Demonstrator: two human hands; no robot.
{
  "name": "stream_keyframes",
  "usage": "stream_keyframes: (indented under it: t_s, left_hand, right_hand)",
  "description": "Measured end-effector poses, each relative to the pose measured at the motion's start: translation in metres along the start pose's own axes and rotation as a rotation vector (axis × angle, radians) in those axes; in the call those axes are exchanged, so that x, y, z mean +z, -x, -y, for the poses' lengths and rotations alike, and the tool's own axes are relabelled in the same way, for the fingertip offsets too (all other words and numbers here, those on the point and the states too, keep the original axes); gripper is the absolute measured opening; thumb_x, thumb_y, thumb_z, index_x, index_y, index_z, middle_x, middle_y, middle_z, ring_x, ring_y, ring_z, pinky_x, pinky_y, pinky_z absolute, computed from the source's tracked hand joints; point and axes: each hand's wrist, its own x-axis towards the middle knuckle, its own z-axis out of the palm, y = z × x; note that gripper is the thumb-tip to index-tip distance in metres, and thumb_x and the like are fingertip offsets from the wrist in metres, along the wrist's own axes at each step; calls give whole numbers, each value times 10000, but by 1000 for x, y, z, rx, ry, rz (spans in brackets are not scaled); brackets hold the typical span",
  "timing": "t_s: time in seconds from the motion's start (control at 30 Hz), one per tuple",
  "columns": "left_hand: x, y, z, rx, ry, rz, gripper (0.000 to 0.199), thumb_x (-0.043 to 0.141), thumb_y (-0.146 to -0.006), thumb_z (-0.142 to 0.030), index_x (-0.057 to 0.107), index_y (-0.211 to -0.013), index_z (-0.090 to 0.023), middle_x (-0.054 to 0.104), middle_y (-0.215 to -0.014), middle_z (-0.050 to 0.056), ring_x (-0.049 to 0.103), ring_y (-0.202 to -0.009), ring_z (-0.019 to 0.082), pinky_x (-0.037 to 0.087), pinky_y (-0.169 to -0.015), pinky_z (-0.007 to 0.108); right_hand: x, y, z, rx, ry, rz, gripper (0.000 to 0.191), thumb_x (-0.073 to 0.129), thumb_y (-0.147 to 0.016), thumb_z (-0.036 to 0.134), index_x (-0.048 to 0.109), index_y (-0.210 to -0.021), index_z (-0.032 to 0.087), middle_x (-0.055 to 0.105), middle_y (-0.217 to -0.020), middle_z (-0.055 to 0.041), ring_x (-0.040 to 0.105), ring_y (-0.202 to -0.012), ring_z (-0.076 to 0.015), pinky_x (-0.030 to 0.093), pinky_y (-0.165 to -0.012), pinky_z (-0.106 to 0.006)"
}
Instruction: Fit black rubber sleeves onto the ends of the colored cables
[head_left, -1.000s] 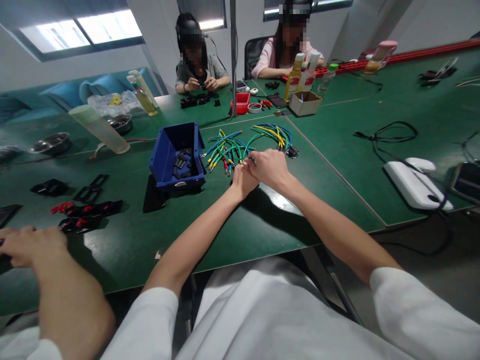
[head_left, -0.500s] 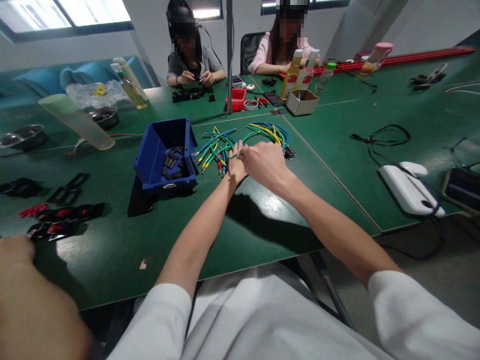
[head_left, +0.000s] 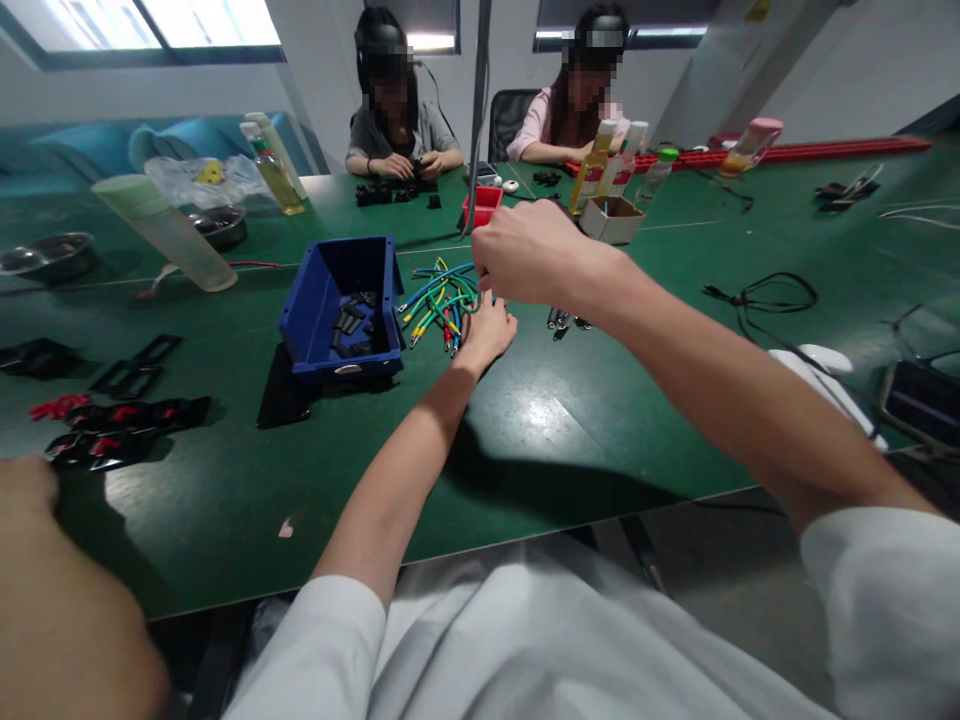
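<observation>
My left hand (head_left: 490, 328) is low over the table at the right edge of a loose pile of cables (head_left: 435, 305) in green, blue, yellow and red, with metal lugs on their ends. Its fingers are curled and partly hidden; what they hold cannot be made out. My right hand (head_left: 529, 250) is raised just above and beyond it, closed, its back towards me. Whatever is in its fingers is hidden. Behind my right forearm, black-sleeved cable ends (head_left: 568, 322) from a second bundle show. A blue bin (head_left: 345, 365) holding short black sleeves (head_left: 351, 320) stands left of the pile.
A black flat item (head_left: 281, 395) lies by the bin. Black and red parts (head_left: 127, 420) lie at left, near another person's blurred hand (head_left: 67, 600). A pole (head_left: 478, 120), a cardboard box (head_left: 611, 222) and bottles (head_left: 592, 165) stand farther back. Two people work across the table.
My right hand has risen away from my left hand and now covers most of the second bundle. My left hand has shifted slightly right. The view has shifted slightly.
</observation>
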Motion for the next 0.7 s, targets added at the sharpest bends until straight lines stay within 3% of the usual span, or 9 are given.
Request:
stream_keyframes:
  t_s: [0.17,0.33,0.43,0.57,0.7]
  left_hand:
    - [6,-5,7,0,-26,-18,368,426,-896,-261,578,-1206,-133,425,-1466,144,370,-1363,277,422,-1056,393]
    - [2,-3,8,2,-41,8,344,400,-914,-295,599,-1161,-163,459,-1433,146,445,-1290,275,440,-1011,417]
    - [-1,1,6,-10,-53,-6,358,394,-925,-306,586,-1183,-148,452,-1435,158,443,-1291,272,408,-1042,417]
    - [-4,4,3,-25,-56,-12,381,372,-946,-350,576,-1190,-142,468,-1399,168,433,-1286,277,398,-1038,405]
    - [-8,3,-1,-54,-54,-9,408,367,-947,-417,597,-1158,-155,485,-1357,178,435,-1255,312,389,-1012,449]
  right_hand:
    - [-28,-8,-6,-32,254,184,105,711,-740,249,707,-762,145,651,-696,-49,680,-774,-252,502,-688,-349]
    - [-53,-19,-29,-28,241,230,183,831,-625,295,773,-791,245,537,-555,27,498,-519,-123,381,-553,-264]
    - [-69,-17,-52,-23,144,259,186,804,-686,358,777,-795,211,544,-522,50,432,-454,-82,310,-505,-246]
    - [-79,12,-80,188,-70,210,174,717,-793,351,755,-809,182,596,-537,48,513,-476,-75,326,-505,-228]
    - [-47,57,-99,400,-501,53,310,613,-859,308,627,-613,119,490,-458,48,373,-422,-4,244,-474,-216]
